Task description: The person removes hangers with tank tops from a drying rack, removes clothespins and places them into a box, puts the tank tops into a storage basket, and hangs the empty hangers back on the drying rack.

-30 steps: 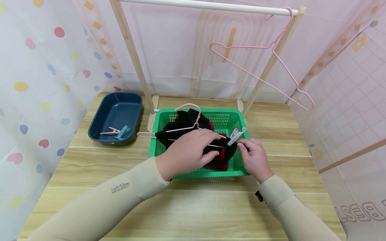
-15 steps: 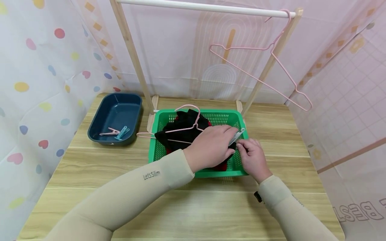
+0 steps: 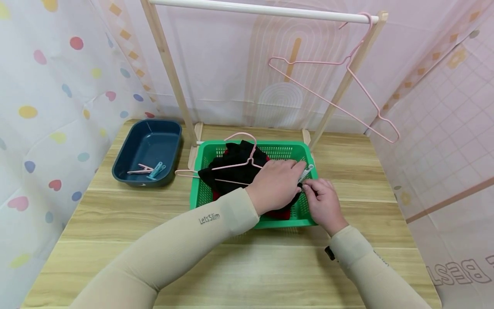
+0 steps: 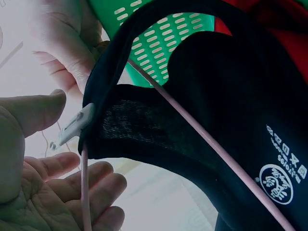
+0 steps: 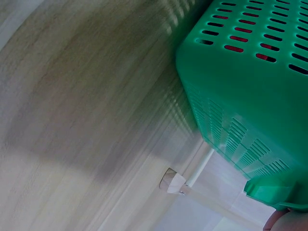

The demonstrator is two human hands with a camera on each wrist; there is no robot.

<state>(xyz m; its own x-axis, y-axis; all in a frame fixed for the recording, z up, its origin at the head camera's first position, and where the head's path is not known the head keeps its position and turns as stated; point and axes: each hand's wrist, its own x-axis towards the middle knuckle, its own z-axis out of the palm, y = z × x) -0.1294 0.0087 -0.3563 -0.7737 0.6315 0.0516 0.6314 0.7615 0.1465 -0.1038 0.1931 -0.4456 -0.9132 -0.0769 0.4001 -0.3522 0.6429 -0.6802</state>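
A black garment (image 4: 211,77) with a strap and a white print lies over a pink hanger (image 3: 231,165) in the green basket (image 3: 252,223). A pale grey clothespin (image 4: 77,126) grips the strap at the hanger's right shoulder. My left hand (image 3: 275,182) is around that clothespin (image 3: 306,171), mostly covering it in the head view. In the left wrist view, its thumb and loosely spread fingers (image 4: 91,192) lie on either side of the pin. At the basket's right side my right hand (image 3: 326,204) pinches the hanger's end beside the strap; its fingertips are partly hidden.
A dark blue basin (image 3: 147,128) with pink and blue clothespins (image 3: 156,171) stands to the left. Behind the basket rises a wooden rack with a white rail (image 3: 262,10), another pink hanger (image 3: 308,62) hanging at its right end. Red cloth (image 4: 284,33) shows under the garment.
My left hand has moved right, from above the middle of the garment to the clothespin, which it now mostly covers. My right hand has stayed in place.
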